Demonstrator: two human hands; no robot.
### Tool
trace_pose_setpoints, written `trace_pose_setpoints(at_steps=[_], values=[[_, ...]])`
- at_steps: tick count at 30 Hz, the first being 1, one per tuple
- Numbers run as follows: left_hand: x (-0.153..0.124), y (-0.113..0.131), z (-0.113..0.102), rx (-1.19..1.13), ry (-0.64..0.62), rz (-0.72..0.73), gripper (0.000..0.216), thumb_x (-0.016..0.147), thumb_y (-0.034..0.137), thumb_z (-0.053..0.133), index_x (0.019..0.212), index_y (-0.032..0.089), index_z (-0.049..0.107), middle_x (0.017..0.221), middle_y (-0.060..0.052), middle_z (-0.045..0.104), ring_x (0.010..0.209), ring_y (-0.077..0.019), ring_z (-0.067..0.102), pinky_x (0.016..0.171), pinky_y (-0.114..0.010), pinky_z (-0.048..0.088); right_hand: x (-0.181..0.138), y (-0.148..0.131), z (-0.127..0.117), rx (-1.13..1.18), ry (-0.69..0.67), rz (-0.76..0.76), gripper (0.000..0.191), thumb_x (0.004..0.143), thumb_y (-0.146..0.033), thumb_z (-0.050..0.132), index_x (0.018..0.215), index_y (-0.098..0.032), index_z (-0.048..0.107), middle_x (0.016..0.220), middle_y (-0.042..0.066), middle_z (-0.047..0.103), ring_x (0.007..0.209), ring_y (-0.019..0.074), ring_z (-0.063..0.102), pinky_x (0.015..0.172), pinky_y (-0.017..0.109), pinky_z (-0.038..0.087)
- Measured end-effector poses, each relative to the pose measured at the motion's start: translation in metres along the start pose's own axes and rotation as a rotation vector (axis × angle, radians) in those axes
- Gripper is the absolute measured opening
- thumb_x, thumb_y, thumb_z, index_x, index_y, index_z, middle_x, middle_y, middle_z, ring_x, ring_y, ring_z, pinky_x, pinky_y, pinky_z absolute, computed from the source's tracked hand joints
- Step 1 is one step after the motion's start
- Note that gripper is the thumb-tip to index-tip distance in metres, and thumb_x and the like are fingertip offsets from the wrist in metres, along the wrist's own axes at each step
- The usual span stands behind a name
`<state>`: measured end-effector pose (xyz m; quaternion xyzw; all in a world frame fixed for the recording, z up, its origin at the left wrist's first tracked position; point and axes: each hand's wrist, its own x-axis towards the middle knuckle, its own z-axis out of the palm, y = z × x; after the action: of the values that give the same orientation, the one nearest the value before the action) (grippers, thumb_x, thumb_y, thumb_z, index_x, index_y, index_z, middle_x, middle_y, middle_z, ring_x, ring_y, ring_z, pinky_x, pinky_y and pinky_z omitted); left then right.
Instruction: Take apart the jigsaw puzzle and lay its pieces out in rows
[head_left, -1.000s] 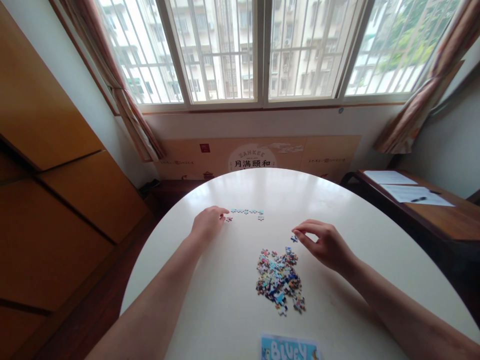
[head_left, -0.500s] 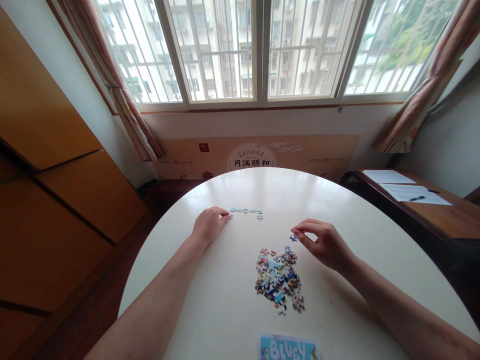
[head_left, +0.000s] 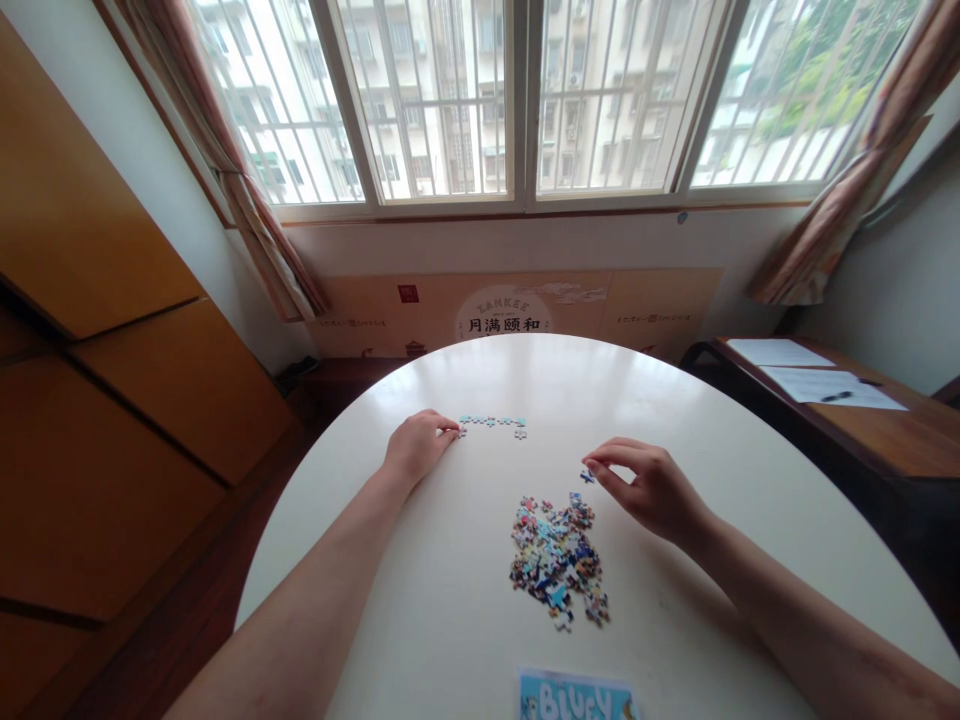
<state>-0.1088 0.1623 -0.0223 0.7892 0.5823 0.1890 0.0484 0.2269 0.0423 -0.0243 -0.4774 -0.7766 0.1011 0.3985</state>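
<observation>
On the white table (head_left: 675, 400): two hands, one heap (head_left: 559, 560), one joined strip (head_left: 491, 422).
My right hand (head_left: 649, 487) pinches one blue piece (head_left: 587, 477) just beyond the heap. My curled left hand (head_left: 416, 447) touches the strip's left end; I cannot tell its grip. One stray piece (head_left: 520, 434) lies beside the strip. Bare tabletop runs to the far edge.

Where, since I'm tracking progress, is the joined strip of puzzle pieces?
Head view: the joined strip lies on the white table toward the window, its left end at the left hand, beyond the loose piece pile.

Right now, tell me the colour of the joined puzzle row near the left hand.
Light blue; the head view shows the puzzle row best.
</observation>
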Motion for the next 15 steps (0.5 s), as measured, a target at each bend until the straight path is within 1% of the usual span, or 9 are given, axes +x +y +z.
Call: trace_pose_setpoints(at_steps=[2,7,12,15], values=[[0.0008,0.0002,0.0005,0.001,0.007,0.004,0.019,0.09,0.031,0.062,0.096,0.03,0.08,0.102,0.0,0.071,0.085,-0.0186,0.065,0.075,-0.028,0.046,0.0001,-0.0003,-0.0002,0.0,-0.002,0.005,0.022,0.096,-0.032,0.057,0.088,-0.02,0.074,0.089,0.004,0.072,0.08,0.016,0.067,0.072,0.028,0.054],[0.0011,0.0014,0.0001,-0.008,0.003,-0.008,0.02,0.091,0.03,0.061,0.097,0.029,0.079,0.102,0.0,0.071,0.085,-0.0187,0.065,0.075,-0.029,0.046,-0.0001,-0.0006,-0.0001,0.004,0.003,0.019,0.024,0.096,-0.033,0.056,0.089,-0.02,0.074,0.09,0.005,0.072,0.08,0.0163,0.067,0.066,0.026,0.054],[0.001,0.0021,-0.0002,-0.021,0.009,-0.033,0.023,0.091,0.032,0.06,0.103,0.026,0.078,0.106,-0.001,0.071,0.086,-0.0189,0.065,0.076,-0.03,0.046,-0.0004,0.0005,0.0004,0.003,0.005,0.015,0.024,0.096,-0.033,0.056,0.088,-0.02,0.075,0.089,0.005,0.072,0.08,0.0168,0.067,0.068,0.027,0.054],[0.0011,0.0031,-0.0002,-0.025,0.004,-0.034,0.023,0.091,0.031,0.059,0.102,0.027,0.078,0.106,-0.001,0.071,0.087,-0.0187,0.065,0.076,-0.029,0.047,-0.0005,0.0009,0.0006,0.007,-0.001,0.025,0.023,0.096,-0.033,0.056,0.088,-0.02,0.074,0.089,0.005,0.072,0.08,0.0161,0.067,0.064,0.025,0.053]])
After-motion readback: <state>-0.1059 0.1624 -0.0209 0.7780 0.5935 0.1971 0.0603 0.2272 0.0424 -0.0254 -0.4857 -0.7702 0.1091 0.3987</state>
